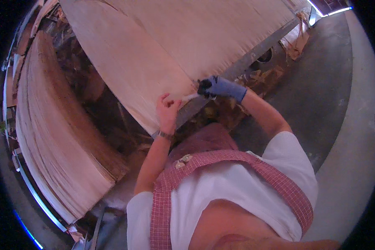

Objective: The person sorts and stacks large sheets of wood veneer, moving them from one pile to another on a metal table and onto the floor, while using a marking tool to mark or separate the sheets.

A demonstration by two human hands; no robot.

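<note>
A broad, pale sheet of wood veneer lies flat before me, a seam or crack running along it toward my hands. My bare left hand, with a band at the wrist, rests at the sheet's near edge. Its fingers are bent and apart. My right hand, in a blue-grey glove with black fingertips, is closed at the same edge, farther right. From its fingers a short whitish strip reaches toward my left hand. Whether the left fingertips touch that strip is unclear. The gloved fingers hide its other end.
On the left stands a thick, curving stack of veneer sheets. Broken wood scraps lie below the sheet's right edge, and more debris fills the dark gap between stack and sheet. Grey floor stretches along the right.
</note>
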